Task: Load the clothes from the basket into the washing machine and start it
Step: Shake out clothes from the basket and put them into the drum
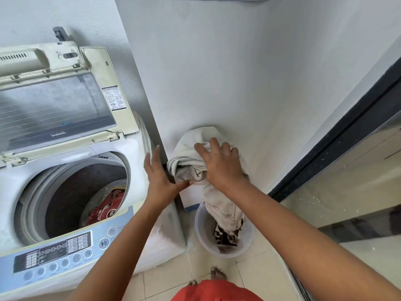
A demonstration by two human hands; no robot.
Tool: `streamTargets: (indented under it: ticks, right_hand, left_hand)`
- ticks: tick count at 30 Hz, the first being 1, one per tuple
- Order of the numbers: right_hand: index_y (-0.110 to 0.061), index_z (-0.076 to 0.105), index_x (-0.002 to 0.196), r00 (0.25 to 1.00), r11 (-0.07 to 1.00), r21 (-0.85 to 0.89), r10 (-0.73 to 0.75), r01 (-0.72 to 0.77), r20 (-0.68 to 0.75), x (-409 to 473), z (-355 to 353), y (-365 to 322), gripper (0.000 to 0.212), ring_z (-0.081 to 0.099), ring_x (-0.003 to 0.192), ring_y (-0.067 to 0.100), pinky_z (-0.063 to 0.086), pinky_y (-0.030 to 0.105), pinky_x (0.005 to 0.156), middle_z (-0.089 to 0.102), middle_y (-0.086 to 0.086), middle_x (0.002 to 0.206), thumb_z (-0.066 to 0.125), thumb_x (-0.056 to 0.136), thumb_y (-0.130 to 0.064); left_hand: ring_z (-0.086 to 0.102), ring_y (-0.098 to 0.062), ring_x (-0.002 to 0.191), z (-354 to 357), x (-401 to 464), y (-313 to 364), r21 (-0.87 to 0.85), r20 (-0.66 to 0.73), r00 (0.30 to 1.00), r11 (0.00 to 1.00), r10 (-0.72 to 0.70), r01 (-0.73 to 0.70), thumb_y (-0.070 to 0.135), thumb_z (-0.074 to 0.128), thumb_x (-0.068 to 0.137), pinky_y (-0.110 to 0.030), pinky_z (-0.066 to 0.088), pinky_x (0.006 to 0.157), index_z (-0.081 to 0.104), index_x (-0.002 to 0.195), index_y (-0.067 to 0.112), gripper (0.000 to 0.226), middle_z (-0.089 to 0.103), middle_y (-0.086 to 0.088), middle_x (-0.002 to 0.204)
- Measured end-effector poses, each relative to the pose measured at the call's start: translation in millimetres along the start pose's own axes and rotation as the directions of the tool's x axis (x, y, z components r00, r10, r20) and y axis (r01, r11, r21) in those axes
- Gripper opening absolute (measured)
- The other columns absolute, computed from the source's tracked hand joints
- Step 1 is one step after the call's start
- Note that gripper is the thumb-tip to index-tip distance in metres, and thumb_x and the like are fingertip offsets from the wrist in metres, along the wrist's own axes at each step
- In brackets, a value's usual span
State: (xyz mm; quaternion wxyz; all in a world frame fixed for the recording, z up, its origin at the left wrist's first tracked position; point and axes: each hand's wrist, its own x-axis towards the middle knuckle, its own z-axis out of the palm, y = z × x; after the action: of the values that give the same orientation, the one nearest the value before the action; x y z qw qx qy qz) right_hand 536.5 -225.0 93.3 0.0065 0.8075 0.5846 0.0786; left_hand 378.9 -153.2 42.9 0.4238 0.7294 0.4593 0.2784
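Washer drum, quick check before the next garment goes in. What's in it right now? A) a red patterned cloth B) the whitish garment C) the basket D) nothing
A: a red patterned cloth lies low in the washer drum, while the right hand grips the whitish garment above the basket.

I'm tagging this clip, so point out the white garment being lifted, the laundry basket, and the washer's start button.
white garment (191, 146), head view, upper folded part.
laundry basket (200, 232), head view, left inner wall.
start button (103, 243), head view, centre of the round play-pause button.
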Motion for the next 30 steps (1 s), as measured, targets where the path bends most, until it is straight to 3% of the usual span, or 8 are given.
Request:
streamTargets:
  ticks: [3, 6, 9, 12, 16, 20, 24, 30]
  right_hand:
    - [-0.031, 0.064, 0.111, 0.974, 0.993, -0.094, -0.091, 0.073, -0.209, 1, -4, -10, 0.047, 0.061, 0.075, 0.031, 0.049, 0.042, 0.067, 0.063, 0.007, 0.102, 0.054, 0.070, -0.011]
    - [-0.033, 0.066, 0.099, 0.929, 0.968, -0.196, -0.211, 0.156, -0.303, 4, -14, -17, 0.036, 0.060, 0.075, 0.027, 0.046, 0.040, 0.069, 0.065, 0.001, 0.096, 0.042, 0.081, -0.015]
    - [-0.030, 0.067, 0.088, 0.885, 0.973, -0.190, -0.202, 0.132, -0.419, 9, -24, -21, 0.034, 0.057, 0.069, 0.024, 0.040, 0.037, 0.066, 0.063, -0.002, 0.084, 0.039, 0.086, -0.011]
    - [-0.028, 0.068, 0.100, 0.865, 0.992, -0.065, -0.128, 0.111, -0.485, 6, -42, -31, 0.042, 0.058, 0.064, 0.024, 0.042, 0.035, 0.062, 0.063, -0.003, 0.078, 0.035, 0.084, -0.008]
    - [-0.019, 0.062, 0.109, 0.910, 0.912, 0.300, -0.151, 0.279, -0.387, -1, -61, -42, 0.042, 0.063, 0.074, 0.030, 0.044, 0.039, 0.069, 0.064, 0.001, 0.100, 0.054, 0.071, -0.003]
    - [-0.022, 0.058, 0.121, 0.942, 0.869, 0.425, -0.122, 0.254, -0.312, -5, -63, -17, 0.054, 0.058, 0.111, 0.025, 0.040, 0.043, 0.094, 0.057, 0.000, 0.127, 0.072, 0.073, -0.042]
    - [-0.035, 0.041, 0.136, 0.996, 0.825, 0.564, 0.076, -0.031, -0.057, -14, -45, 14, 0.081, 0.024, 0.144, 0.026, 0.019, 0.054, 0.116, 0.031, 0.000, 0.152, 0.055, 0.070, -0.081]
    - [-0.045, 0.031, 0.141, 0.954, 0.633, 0.717, 0.247, -0.291, 0.169, -11, -16, 40, 0.068, -0.001, 0.152, 0.025, 0.005, 0.060, 0.117, 0.004, 0.000, 0.164, 0.048, 0.083, -0.076]
  left_hand:
    - [0.011, -0.033, 0.152, 8, 3, 1, 0.302, -0.030, 0.958, 0.916, 0.286, -0.264, 0.061, 0.079, 0.053, -0.055, 0.033, 0.115, 0.028, 0.150, 0.022, 0.116, 0.008, -0.015, 0.162]
    - [0.025, -0.031, 0.149, 23, -2, 14, 0.240, -0.095, 0.946, 0.929, 0.310, -0.281, 0.061, 0.074, 0.061, -0.054, 0.048, 0.102, 0.021, 0.153, 0.027, 0.111, 0.017, -0.010, 0.162]
    - [0.058, -0.016, 0.122, 37, -12, 36, 0.199, -0.221, 0.949, 0.963, 0.226, -0.183, 0.041, 0.076, 0.075, -0.042, 0.056, 0.080, 0.011, 0.150, 0.039, 0.099, 0.041, 0.008, 0.149]
    - [0.060, -0.010, 0.097, 44, -6, 46, 0.131, -0.267, 0.963, 0.991, 0.044, -0.009, 0.043, 0.065, 0.084, -0.028, 0.043, 0.071, 0.032, 0.143, 0.031, 0.068, 0.054, 0.009, 0.126]
    - [0.063, -0.015, 0.088, 39, 8, 40, -0.444, -0.226, 0.972, 0.895, -0.069, -0.040, 0.038, 0.052, 0.078, -0.031, 0.050, 0.078, 0.056, 0.108, 0.035, 0.030, 0.064, 0.015, 0.091]
    - [0.061, -0.005, 0.058, 35, -4, 28, -0.586, -0.211, 0.934, 0.802, -0.288, 0.115, 0.007, 0.062, 0.085, -0.025, 0.050, 0.051, 0.060, 0.086, 0.031, 0.023, 0.064, 0.015, 0.063]
    - [0.065, -0.014, 0.072, 34, -4, 16, -0.721, -0.120, 0.897, 0.659, -0.426, 0.216, -0.002, 0.061, 0.091, -0.026, 0.053, 0.058, 0.062, 0.095, 0.018, 0.021, 0.068, -0.001, 0.081]
    - [0.073, -0.019, 0.086, 40, -2, 15, -0.846, 0.048, 0.897, 0.460, -0.439, 0.270, 0.000, 0.061, 0.090, -0.030, 0.060, 0.070, 0.060, 0.121, 0.008, 0.032, 0.072, -0.009, 0.103]
